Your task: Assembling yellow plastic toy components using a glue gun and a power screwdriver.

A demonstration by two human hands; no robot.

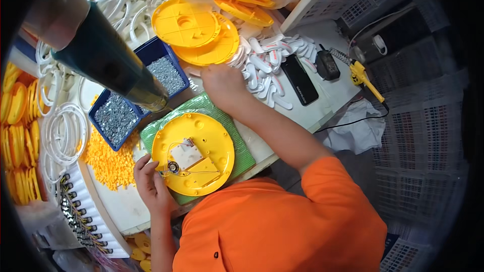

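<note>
A round yellow plastic housing (222,143) lies open side up on a green foam mat (241,153). Inside it are a white box-shaped part (185,155), thin wires and a small round black-rimmed part (173,166). My left hand (151,184) is at the housing's left rim, fingers apart and slightly bent, holding nothing. Beyond the mat, my right hand (222,86) reaches beside the yellow round covers (186,22) and small clear pieces (193,84). Its fingers are curled together, and their tips are largely hidden, so what they hold does not show.
A dark cylindrical tool (108,55) hangs over two blue screw bins (117,147). Small yellow parts (108,158) are heaped left. White curved pieces (272,60), a black phone (299,80) and a yellow-handled soldering iron (370,83) lie right. White rings (63,133) crowd the left.
</note>
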